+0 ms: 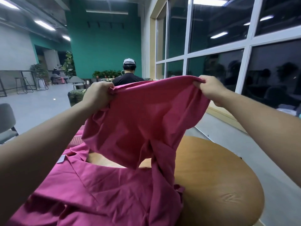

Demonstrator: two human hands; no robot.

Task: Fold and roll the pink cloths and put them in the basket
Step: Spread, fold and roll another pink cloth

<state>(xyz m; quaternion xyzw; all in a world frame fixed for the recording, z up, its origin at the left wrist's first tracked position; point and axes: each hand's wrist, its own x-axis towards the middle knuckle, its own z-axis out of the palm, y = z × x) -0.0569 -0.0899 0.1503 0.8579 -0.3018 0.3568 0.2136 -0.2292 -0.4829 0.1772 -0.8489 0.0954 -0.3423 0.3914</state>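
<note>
A pink cloth [146, 111] is being held up in the air over a round wooden table [219, 176], with both bare arms being stretched forward and upward. The cloth's top edge is being gripped at one corner by the left hand [97, 95], whose grip is being kept closed with the fingers curled round a bunch of fabric. The other corner is being pinched by the right hand [210, 88], its grip closed between the thumb and curled fingers. The cloth is being stretched between the two hands, and its lower end is being trailed down onto more pink cloths [97, 193] lying crumpled across the near left part of the table. A white label [61, 159] is being shown on one of them. A reddish ribbed surface [76, 140] is being partly hidden behind the raised cloth; whether it is the basket cannot be told. Beyond, a seated person [128, 77] is being seen from behind, beside dark windows [228, 46].
</note>
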